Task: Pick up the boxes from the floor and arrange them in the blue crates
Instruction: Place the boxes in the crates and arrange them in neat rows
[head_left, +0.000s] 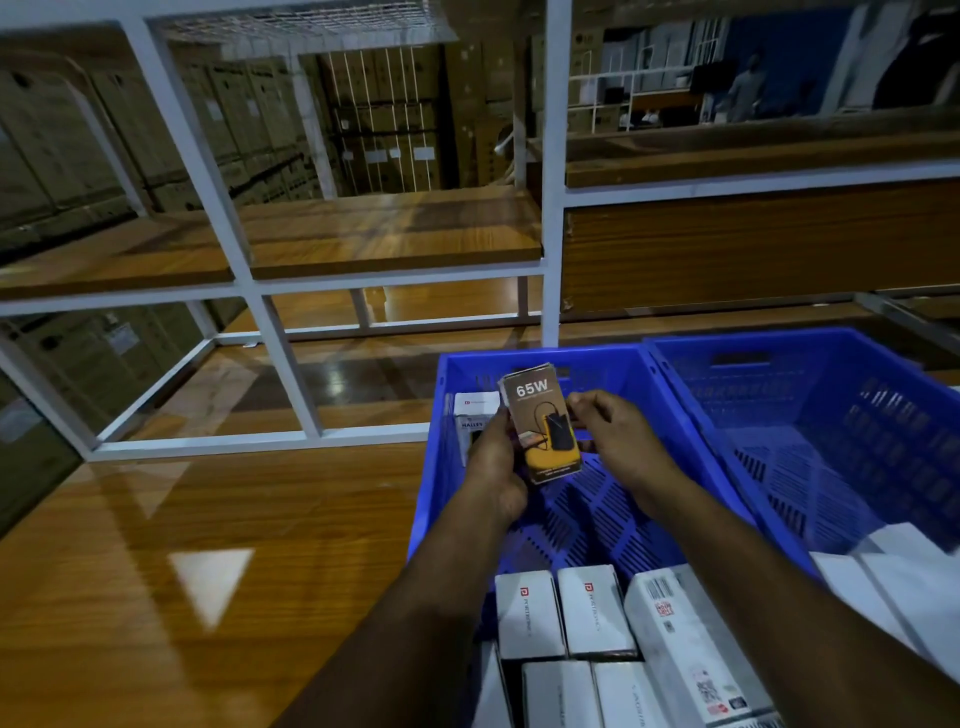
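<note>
A brown and yellow box marked 65W (543, 423) is held upright over the near blue crate (435, 467). My left hand (493, 460) grips its left edge and my right hand (615, 434) pinches its right edge. A white box (474, 410) stands in the crate's far left corner, just behind the held box. Several white boxes (566, 613) lie packed in rows at the crate's near end. A second blue crate (810, 441) sits against the first on the right, with white boxes (893, 577) in its near part.
Both crates rest on a glossy wooden surface (208, 571). A white metal rack frame (280, 358) with wooden shelves (384, 234) rises behind them. Stacked cardboard cartons (130, 130) fill the background at left, and a person stands far off at upper right.
</note>
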